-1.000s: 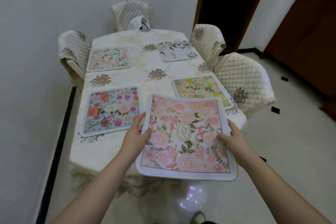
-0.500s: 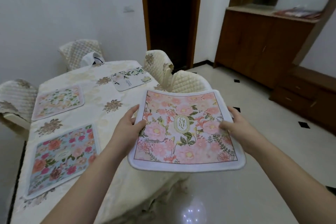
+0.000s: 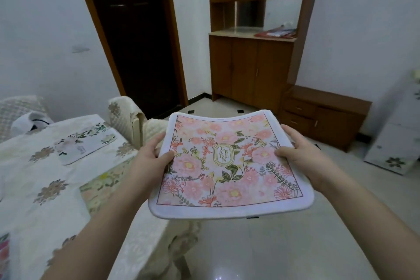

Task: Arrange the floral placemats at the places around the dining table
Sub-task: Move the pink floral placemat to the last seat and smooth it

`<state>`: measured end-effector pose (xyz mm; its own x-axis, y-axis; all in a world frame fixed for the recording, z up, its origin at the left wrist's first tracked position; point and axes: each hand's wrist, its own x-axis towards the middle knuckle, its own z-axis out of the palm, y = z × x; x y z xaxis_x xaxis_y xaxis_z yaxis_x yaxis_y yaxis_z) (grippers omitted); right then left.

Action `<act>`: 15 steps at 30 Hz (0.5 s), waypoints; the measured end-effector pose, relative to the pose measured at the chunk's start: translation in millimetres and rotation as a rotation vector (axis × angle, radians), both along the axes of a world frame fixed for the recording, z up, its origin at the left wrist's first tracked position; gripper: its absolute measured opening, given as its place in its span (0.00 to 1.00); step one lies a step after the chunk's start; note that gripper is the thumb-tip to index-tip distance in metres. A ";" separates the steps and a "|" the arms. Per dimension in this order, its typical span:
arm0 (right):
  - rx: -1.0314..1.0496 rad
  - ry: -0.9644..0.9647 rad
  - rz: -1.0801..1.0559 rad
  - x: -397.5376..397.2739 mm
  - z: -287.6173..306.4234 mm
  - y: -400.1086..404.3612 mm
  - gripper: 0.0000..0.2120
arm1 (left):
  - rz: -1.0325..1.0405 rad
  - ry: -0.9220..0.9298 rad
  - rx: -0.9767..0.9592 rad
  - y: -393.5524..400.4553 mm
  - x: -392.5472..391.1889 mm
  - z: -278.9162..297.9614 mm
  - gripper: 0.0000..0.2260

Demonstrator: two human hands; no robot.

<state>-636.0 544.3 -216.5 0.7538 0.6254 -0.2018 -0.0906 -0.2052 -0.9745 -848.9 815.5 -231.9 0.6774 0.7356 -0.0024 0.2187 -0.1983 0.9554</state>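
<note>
I hold a pink floral placemat point(image 3: 229, 163) in the air, off the table's right side and above the floor. My left hand point(image 3: 151, 155) grips its left edge with the thumb on top. My right hand point(image 3: 297, 151) grips its right edge the same way. The dining table point(image 3: 34, 188), covered in a cream cloth, lies at the lower left. On it lie a white-and-green placemat point(image 3: 85, 142) farther back and a yellow floral placemat point(image 3: 102, 185), partly hidden by my left forearm. A sliver of a further placemat point(image 3: 3, 254) shows at the left border.
Two quilted cream chairs point(image 3: 123, 116) stand along the table's right side, one behind the held mat. A dark doorway point(image 3: 136, 41) and a wooden cabinet point(image 3: 252, 52) with a low drawer unit point(image 3: 322, 116) stand beyond. A white floral box point(image 3: 397, 138) sits at right on glossy floor.
The view has swung right, away from the table towards the cabinet. The pink placemat, still held in both hands, has moved off the table edge and now hangs above the floor.
</note>
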 end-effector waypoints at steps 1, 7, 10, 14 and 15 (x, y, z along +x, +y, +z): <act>0.003 -0.006 -0.011 7.7 2.0 -8.0 0.30 | -0.009 -0.007 0.022 -5.8 11.8 2.9 0.23; 0.007 -0.053 -0.116 45.8 2.0 -40.8 0.29 | -0.107 -0.012 0.004 -24.6 71.1 17.9 0.22; 0.005 -0.056 -0.151 64.1 1.0 -44.5 0.30 | -0.156 -0.016 0.033 -21.3 97.6 16.8 0.22; -0.010 -0.043 -0.160 86.4 -1.4 -31.6 0.32 | -0.183 -0.004 0.013 -6.4 131.2 6.1 0.23; -0.011 -0.046 -0.164 93.9 -2.4 -25.2 0.32 | -0.178 -0.002 0.011 -0.6 140.1 3.1 0.23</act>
<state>-542.2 519.1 -218.9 0.8542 0.4911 -0.1707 -0.0792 -0.2016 -0.9763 -708.8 814.9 -228.8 0.7970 0.6039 0.0065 0.1775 -0.2446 0.9532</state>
